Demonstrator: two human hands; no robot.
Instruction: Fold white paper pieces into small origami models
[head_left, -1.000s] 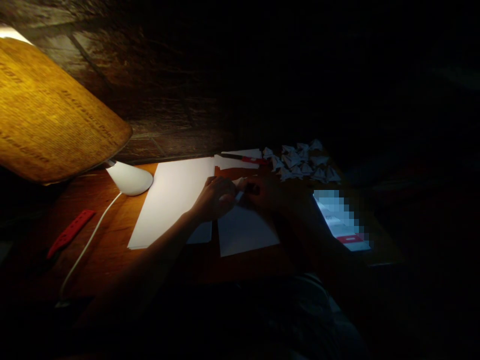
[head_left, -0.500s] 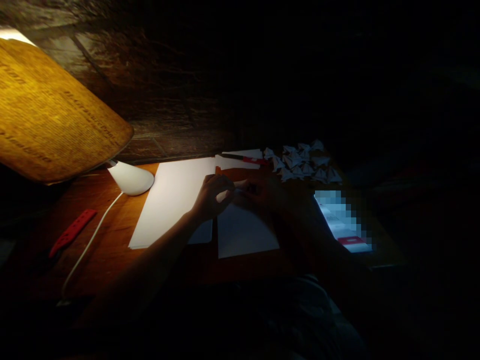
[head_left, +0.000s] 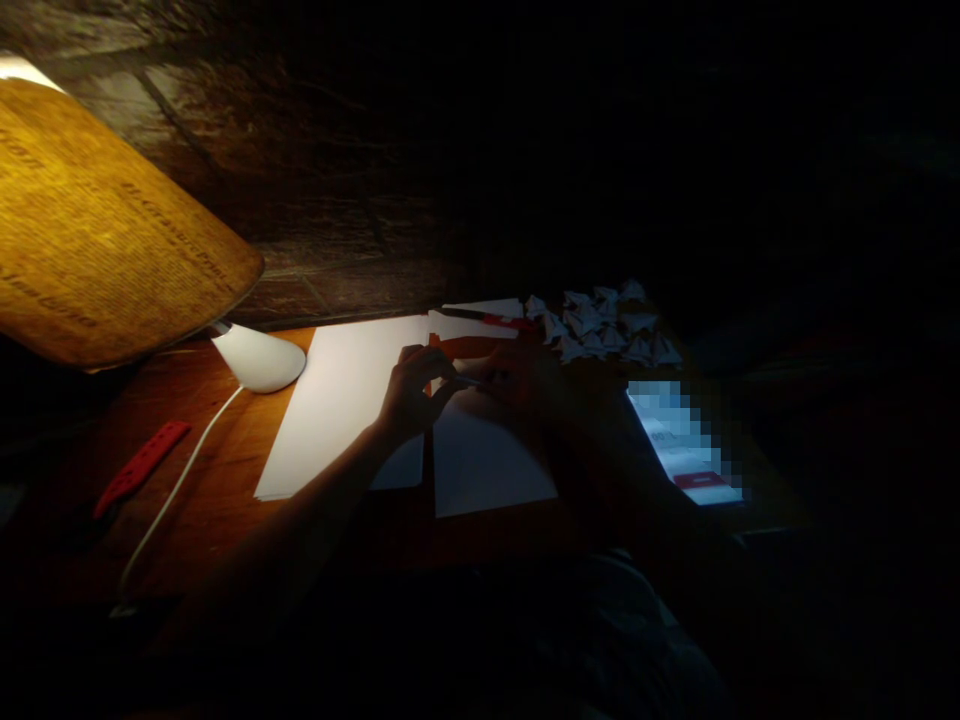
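Observation:
My left hand [head_left: 414, 392] is closed, thumb and fingers pinching one end of a small, thin piece of white paper [head_left: 471, 381]. At its other end, my right hand [head_left: 517, 380] lies in deep shadow, its fingers seemingly closed on the same piece. Both hands hover over two lots of white paper: a stack of sheets [head_left: 349, 400] on the left and more sheets [head_left: 487, 468] on the right. Beyond my right hand sits a cluster of small folded paper shapes [head_left: 596, 325]. How the held paper is folded is too dark to make out.
A lamp with a printed yellow shade [head_left: 127, 230] and white base [head_left: 262, 360] stands at left, its white cable [head_left: 176, 490] trailing forward. A red strap-like object [head_left: 142, 465] lies beside it. A lit screen [head_left: 682, 450] is at right. A red-and-black tool [head_left: 487, 318] lies at the back.
My left hand has shifted slightly left, and its thumb and fingertips now meet at the paper's end. The thin piece shows more plainly between both hands. Objects on the table stay put.

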